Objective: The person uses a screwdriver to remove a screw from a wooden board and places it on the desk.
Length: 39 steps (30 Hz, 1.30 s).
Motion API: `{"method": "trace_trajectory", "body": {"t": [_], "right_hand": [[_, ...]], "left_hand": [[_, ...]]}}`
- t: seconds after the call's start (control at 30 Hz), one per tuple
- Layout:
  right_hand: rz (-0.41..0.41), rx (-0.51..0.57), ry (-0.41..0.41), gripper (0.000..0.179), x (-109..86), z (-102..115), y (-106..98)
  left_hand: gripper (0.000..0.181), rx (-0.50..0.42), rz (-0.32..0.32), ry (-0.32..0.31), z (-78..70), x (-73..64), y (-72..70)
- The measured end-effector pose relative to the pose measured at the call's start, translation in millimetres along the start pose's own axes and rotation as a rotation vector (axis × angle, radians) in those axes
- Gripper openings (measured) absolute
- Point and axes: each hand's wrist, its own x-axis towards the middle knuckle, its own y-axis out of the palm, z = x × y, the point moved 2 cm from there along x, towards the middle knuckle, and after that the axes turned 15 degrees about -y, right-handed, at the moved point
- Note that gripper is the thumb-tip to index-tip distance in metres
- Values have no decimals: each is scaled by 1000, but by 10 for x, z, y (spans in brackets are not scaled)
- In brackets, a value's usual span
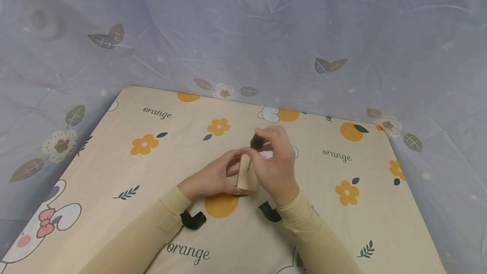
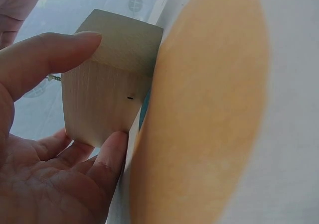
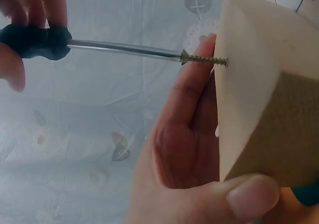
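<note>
A pale wooden block [image 1: 246, 176] stands on the patterned cloth, and my left hand [image 1: 214, 176] grips it between thumb and fingers. My right hand [image 1: 278, 162] holds a screwdriver by its dark handle [image 1: 257, 141] above the block. In the right wrist view the screwdriver's metal shaft [image 3: 124, 48] meets the head of a brass-coloured screw [image 3: 204, 59]. The screw's tip is in the block's face, with most of the thread showing. A small dark slot [image 2: 130, 97] marks another side of the block in the left wrist view.
Beneath everything lies a cream tablecloth [image 1: 160, 206] printed with oranges, flowers and words. A grey-blue curtain [image 1: 243, 33] with leaf prints hangs behind the table's far edge. Black straps [image 1: 193, 220] sit at both wrists.
</note>
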Motion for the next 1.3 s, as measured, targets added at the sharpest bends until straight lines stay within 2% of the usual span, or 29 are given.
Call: {"method": "trace_trajectory", "body": {"t": [0.27,0.47,0.93,1.17,1.3], "right_hand": [[-22,-25,-12,38,-6,14,-11],[-24,-3,-1,35,10,33,-13],[74,80,-1,39,27,63,-12],[81,47,8,50,28,45,-8],[75,23,-8,46,25,42,7]], "left_hand": [[109,2,1,-14,0,7,0],[107,-1,6,-9,-9,5,0],[108,-16,16,13,15,25,-4],[103,-13,18,82,17,28,-3],[103,-17,20,78,21,32,-2]]}}
